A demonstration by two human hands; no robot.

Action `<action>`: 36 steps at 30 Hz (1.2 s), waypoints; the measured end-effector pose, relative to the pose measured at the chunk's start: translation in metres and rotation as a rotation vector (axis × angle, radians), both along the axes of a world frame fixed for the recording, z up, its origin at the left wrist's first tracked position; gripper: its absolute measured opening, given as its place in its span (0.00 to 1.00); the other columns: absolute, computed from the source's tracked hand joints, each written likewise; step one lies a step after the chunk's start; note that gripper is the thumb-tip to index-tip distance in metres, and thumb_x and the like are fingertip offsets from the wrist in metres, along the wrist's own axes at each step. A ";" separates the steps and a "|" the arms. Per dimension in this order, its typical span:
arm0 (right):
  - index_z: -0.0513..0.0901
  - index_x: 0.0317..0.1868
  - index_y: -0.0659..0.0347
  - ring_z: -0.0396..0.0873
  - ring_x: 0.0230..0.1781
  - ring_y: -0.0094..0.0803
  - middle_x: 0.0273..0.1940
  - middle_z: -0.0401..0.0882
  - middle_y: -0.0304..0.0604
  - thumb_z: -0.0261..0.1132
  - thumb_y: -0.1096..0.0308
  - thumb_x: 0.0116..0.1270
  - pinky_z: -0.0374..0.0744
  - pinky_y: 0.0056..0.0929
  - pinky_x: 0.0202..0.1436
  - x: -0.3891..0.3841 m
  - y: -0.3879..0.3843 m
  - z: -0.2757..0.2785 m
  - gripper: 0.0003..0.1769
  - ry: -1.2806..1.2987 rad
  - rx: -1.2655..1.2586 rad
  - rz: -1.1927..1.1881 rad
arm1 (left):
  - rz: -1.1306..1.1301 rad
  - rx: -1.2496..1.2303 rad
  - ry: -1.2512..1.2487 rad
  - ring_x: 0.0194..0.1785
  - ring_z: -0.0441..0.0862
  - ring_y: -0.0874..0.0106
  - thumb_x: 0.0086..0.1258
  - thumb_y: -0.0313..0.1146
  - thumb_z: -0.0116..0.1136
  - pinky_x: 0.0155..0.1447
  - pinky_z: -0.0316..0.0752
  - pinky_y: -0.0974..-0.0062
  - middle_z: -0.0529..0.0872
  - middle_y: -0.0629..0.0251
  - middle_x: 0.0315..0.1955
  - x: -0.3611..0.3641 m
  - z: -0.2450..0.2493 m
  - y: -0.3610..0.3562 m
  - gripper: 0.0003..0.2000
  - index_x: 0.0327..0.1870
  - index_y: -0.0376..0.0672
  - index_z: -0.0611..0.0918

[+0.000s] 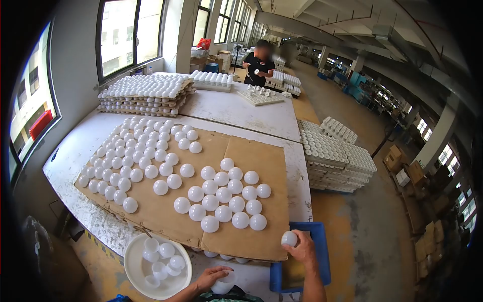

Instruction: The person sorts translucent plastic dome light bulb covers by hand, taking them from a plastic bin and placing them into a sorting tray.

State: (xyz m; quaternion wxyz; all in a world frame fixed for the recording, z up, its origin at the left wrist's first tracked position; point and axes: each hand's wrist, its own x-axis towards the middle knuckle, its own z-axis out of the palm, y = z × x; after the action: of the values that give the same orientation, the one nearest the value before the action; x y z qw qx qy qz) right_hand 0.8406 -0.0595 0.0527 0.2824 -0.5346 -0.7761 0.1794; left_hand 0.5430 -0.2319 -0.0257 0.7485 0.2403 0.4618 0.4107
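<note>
My right hand point(304, 249) grips a white, round bulb cover point(289, 238) over the near right corner of the cardboard sheet point(251, 151), beside a blue bin point(326, 251). Close to my body, my left hand point(210, 278) has its fingers round another translucent white bulb cover point(223, 286), partly hidden by the hand. To its left stands a round white basin point(132, 267) with several loose covers point(167, 249) inside, some showing hollow open sides. Many more covers lie dome-up on the cardboard: a large group point(136, 146) at the back left and a smaller one point(224, 195) nearer the right.
Stacked trays of white domes point(141, 93) stand at the table's back left. White trays point(332, 151) are piled along the right side. Farther back, a person in dark clothing point(259, 68) handles a white part by another tray point(261, 96). Some white domes show beneath the cardboard's front edge.
</note>
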 end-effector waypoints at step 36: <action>0.71 0.62 0.56 0.72 0.53 0.42 0.58 0.69 0.45 0.74 0.66 0.48 0.77 0.37 0.54 -0.091 -0.092 -0.027 0.38 -0.034 0.131 0.730 | -0.145 -0.068 -0.067 0.39 0.83 0.73 0.73 0.44 0.54 0.44 0.78 0.75 0.86 0.61 0.40 -0.011 0.008 0.008 0.19 0.50 0.35 0.80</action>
State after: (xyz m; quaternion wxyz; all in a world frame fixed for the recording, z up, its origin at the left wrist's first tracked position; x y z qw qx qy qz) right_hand 0.7491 -0.1516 0.0260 0.2206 -0.2064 -0.9300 0.2091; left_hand 0.5323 -0.2238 -0.0179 0.7990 0.2337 0.4314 0.3476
